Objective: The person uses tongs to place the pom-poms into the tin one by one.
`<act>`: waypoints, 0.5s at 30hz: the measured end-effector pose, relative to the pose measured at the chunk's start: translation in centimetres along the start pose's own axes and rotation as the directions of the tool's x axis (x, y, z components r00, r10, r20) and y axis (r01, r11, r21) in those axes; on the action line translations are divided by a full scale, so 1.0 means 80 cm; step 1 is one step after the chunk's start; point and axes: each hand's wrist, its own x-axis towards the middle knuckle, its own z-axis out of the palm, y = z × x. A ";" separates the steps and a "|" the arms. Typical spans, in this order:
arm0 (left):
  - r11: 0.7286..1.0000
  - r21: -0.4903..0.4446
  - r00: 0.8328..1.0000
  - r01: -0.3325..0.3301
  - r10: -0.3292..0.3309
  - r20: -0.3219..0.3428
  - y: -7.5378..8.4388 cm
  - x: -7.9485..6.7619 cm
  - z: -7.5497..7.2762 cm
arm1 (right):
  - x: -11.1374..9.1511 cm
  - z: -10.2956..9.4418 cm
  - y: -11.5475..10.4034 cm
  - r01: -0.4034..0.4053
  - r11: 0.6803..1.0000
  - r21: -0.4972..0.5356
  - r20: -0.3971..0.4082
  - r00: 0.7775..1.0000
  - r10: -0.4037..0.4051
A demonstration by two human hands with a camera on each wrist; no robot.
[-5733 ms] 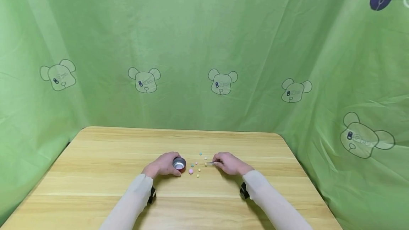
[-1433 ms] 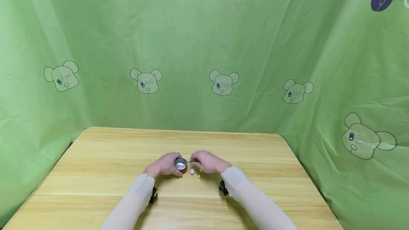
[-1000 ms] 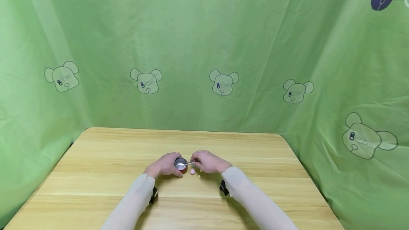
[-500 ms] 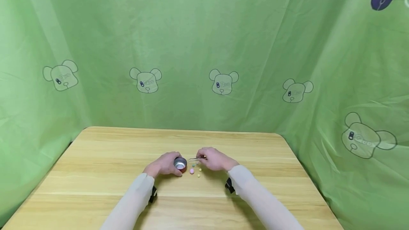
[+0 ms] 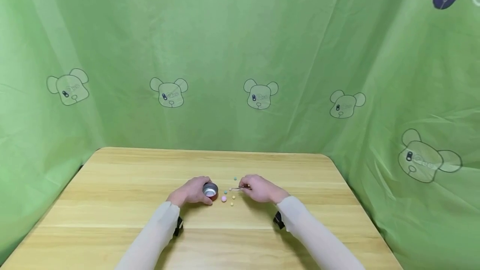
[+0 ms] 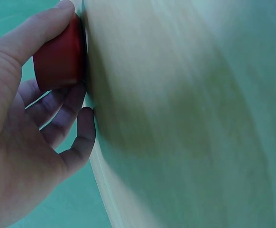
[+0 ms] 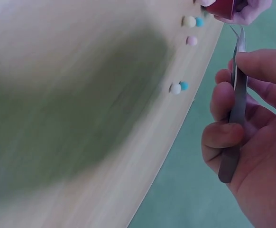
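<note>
My left hand grips a small round cup, metal inside and red outside, standing on the wooden table. In the left wrist view the thumb and fingers curl round the red cup. My right hand pinches thin metal tweezers whose tips point left toward the cup, just above several small beads. A pink bead, a teal bead and yellow beads lie between the hands. The right wrist view shows the tweezers held between thumb and fingers, with beads on the table beside them.
A single teal bead lies a little farther back. Green printed cloth hangs behind and at both sides of the table. A black wrist strap sits on each sleeve.
My right hand held the tweezer tips at the cup's rim, then drew back to the right; the tips now hover over the beads. The left hand and cup have stayed put.
</note>
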 end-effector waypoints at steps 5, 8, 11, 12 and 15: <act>1.000 -0.001 1.000 -0.002 0.002 0.000 0.000 -0.001 0.000 | -0.010 0.002 0.003 -0.025 1.000 -0.006 0.017 1.000 0.025; 1.000 -0.006 1.000 -0.001 0.001 0.000 0.001 -0.001 0.000 | -0.014 0.004 0.005 -0.042 0.999 -0.003 0.027 0.999 0.042; 1.000 -0.006 1.000 0.001 -0.001 0.000 0.002 -0.001 0.000 | -0.018 0.007 0.008 -0.052 0.999 -0.010 0.036 0.998 0.053; 1.000 -0.004 1.000 -0.001 0.001 0.001 0.002 -0.001 0.000 | -0.019 0.008 0.009 -0.052 0.999 -0.013 0.037 0.998 0.052; 1.000 0.002 1.000 -0.005 0.005 -0.001 0.003 0.000 -0.001 | -0.021 0.009 0.010 -0.051 0.999 -0.018 0.033 0.998 0.051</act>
